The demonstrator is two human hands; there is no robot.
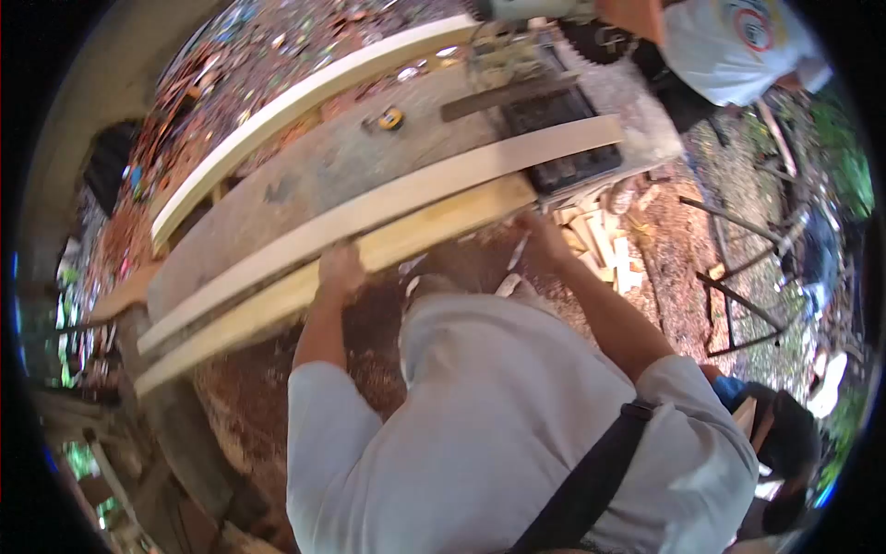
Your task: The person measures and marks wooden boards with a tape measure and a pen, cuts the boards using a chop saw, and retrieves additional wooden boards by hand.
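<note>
A long yellowish wooden plank (434, 226) lies along the near side of the workbench, closest to my body. My left hand (342, 270) is closed around its near edge, around the middle of its length. At its right end, my right hand (543, 233) grips the near corner, somewhat smeared, with its fingers partly hidden. Just beyond and parallel lies a second, paler plank (397, 196), its right end reaching over the black saw base (554, 138).
A miter saw with a toothed blade (604, 39) stands at the bench's right end, beside a person in a white shirt (738, 46). A yellow tape measure (390, 118) rests on the bench (314, 166). Another beam (305, 97) runs along the far side. Offcuts (600, 235) lie piled below right.
</note>
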